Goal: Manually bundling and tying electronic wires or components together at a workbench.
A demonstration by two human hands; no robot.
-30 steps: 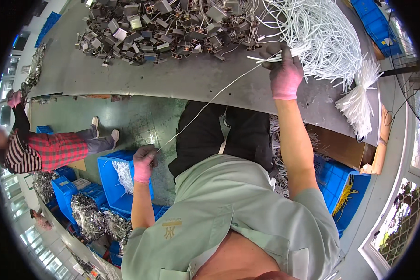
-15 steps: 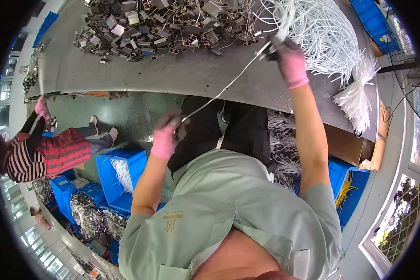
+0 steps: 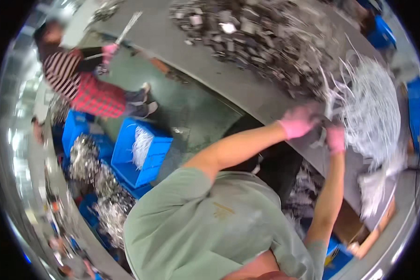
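Motion blur smeared the left hand in a pink glove [image 3: 297,122] and the right hand in a pink glove [image 3: 335,138], so whatever they pinched, perhaps a strand from the tangled heap of white cords [image 3: 371,109], could not be told. The pile of small grey metal parts [image 3: 266,39] was cut off at the top edge.
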